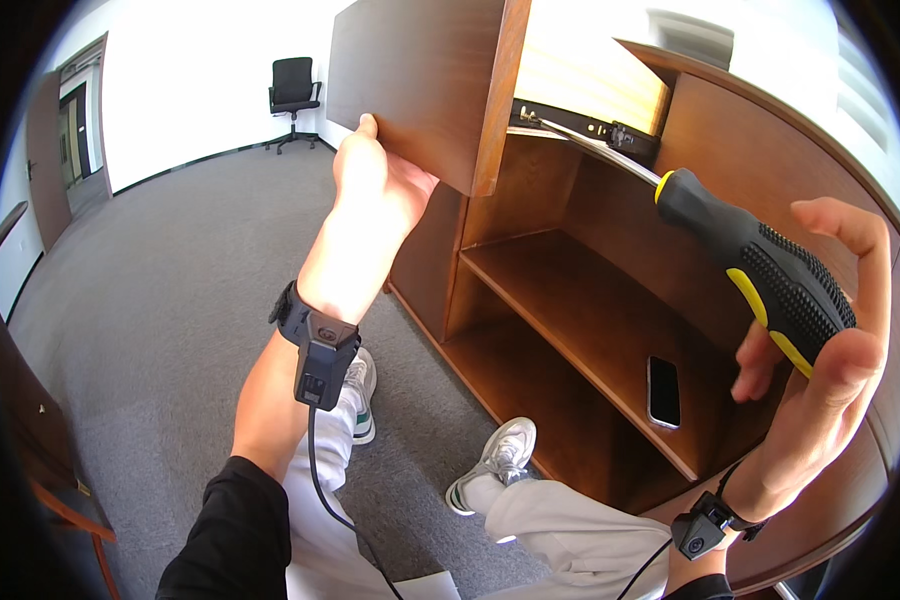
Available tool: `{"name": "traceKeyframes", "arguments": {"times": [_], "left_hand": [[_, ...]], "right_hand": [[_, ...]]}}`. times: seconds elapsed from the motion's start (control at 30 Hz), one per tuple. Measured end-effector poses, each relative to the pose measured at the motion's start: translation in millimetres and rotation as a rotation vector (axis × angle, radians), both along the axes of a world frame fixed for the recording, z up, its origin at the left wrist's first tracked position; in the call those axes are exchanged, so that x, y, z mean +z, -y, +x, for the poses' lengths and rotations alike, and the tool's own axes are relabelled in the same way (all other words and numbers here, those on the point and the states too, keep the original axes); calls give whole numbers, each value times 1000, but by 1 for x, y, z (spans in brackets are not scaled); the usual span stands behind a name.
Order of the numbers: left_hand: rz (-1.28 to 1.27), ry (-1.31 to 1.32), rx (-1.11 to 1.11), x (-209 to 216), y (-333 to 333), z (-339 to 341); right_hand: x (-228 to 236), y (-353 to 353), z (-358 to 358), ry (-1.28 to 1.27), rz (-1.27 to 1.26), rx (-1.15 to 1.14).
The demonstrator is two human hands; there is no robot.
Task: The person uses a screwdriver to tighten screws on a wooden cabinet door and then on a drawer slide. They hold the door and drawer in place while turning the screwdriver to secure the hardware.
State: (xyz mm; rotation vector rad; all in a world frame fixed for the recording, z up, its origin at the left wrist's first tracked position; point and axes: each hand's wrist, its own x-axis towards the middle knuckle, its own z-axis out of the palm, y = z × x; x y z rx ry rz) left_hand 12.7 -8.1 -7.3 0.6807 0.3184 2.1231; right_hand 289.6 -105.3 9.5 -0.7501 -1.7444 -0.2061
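Note:
My left hand (375, 180) presses against the outside of a brown wooden cabinet door (420, 80) and holds it swung open. My right hand (820, 350) is wrapped around the black and yellow handle of a screwdriver (750, 260). The screwdriver's metal shaft reaches up and left, with its tip at a black metal hinge (590, 128) inside the top of the wooden cabinet (750, 130). Both wrists carry black bands with small devices and cables.
A phone (663, 391) lies face up on the cabinet's middle shelf (570, 310). My legs in light trousers and white sneakers (495, 460) rest on grey carpet. A black office chair (293, 95) stands by the far white wall, and a doorway (75, 140) opens at left.

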Motion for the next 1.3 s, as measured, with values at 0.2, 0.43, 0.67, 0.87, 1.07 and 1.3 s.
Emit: {"name": "traceKeyframes", "arguments": {"times": [0.2,0.43,0.67,0.87,1.07,1.3], "left_hand": [[17,68,-30,-1,-3,-3],[16,55,-22,-3,-7,-6],[14,46,-25,-4,-6,-6],[47,28,-37,-4,-6,-5],[47,28,-36,-6,-8,-7],[48,23,-26,-6,-6,-3]], "right_hand": [[8,-6,10,57,144,-1],[8,-5,21,108,227,61],[9,-1,10,-24,266,132],[6,-16,1,-181,376,225],[2,-12,16,-103,309,113],[6,-14,21,-28,329,-21]]}}
